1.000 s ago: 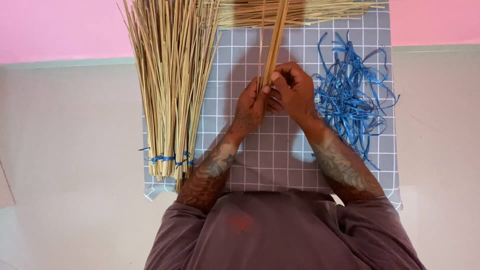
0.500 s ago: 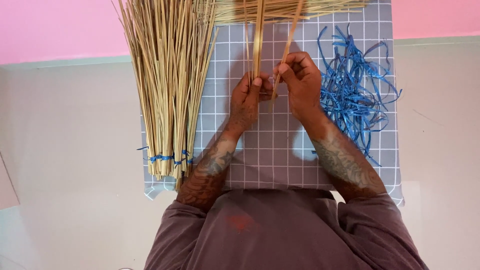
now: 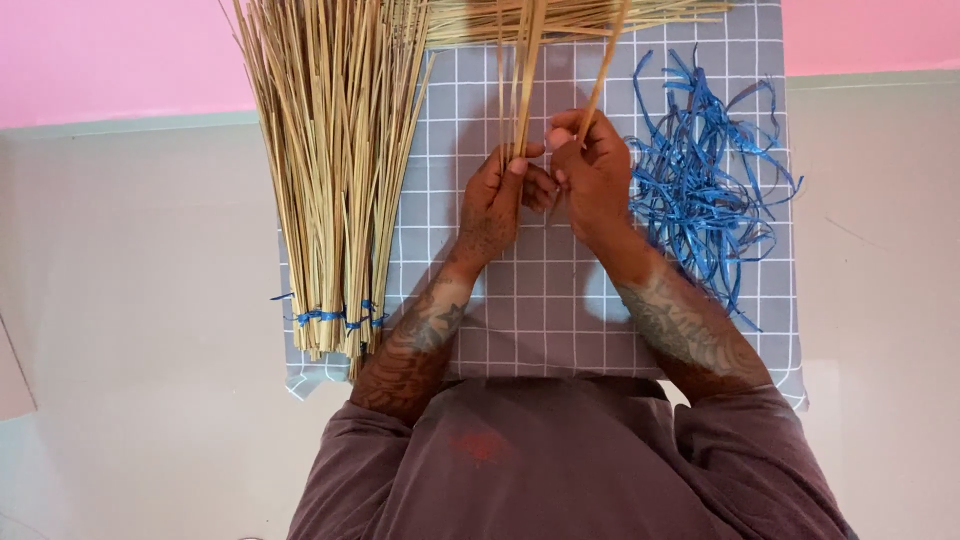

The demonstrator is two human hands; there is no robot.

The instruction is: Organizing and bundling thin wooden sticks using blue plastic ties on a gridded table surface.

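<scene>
Here, near the upper middle of the frame, the left hand (image 3: 492,200) pinches a small cluster of pale straw sticks (image 3: 518,75) by their lower ends, thumb pressed across them, so that they stand up and away toward the top edge. Just beside it, touching at the fingers, the right hand (image 3: 592,170) pinches a single straw stick (image 3: 606,65) that leans up to the right, a little apart from the cluster.

The step in hand looks like sorting or gathering: one stick held off from a few others. Judging by the grips, bringing that stick against the cluster would call for a loosened left thumb without letting the held ends slip.

Both hands hover over a grey cloth with a white grid (image 3: 520,320). At the left of the frame lies a large bundle of straw sticks (image 3: 335,170), tied near its lower end with blue strips (image 3: 330,317). At the right lies a loose tangle of blue plastic strips (image 3: 700,185). More straw (image 3: 570,15) lies crosswise along the top edge. No box, bowl or other container shows; everything rests on the cloth.
</scene>
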